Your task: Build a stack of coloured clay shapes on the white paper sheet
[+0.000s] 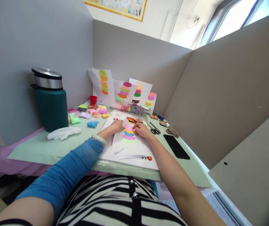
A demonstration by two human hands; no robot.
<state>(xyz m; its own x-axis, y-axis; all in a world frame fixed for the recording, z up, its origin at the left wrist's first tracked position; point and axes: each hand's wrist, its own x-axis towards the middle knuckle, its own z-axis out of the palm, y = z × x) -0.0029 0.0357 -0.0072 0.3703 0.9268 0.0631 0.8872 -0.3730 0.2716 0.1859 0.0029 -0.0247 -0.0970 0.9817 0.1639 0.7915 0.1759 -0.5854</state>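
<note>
A white sheet of paper [127,147] with stacked bands of pink, orange, blue, purple and green lies before me on other printed sheets. My left hand [118,125] is closed at its upper left edge, where the paper lifts slightly; part of the fingers is hidden. Pinched in my right hand [141,129] is a slim, pen-like stick [140,112], pointing upward; its exact kind is unclear. The right fingertips are beside the coloured bands. Under the sheet, a printed white board or folder [108,150] shows red and yellow graphics.
A green bottle [51,106] and white glove [64,133] stand left, near bagged coloured clay [85,115]. Painted sheets [125,91] lean at the back behind a clay pack [126,106]. Scissors [154,128] and a black phone [176,146] lie right. Grey partitions [139,47] enclose the table.
</note>
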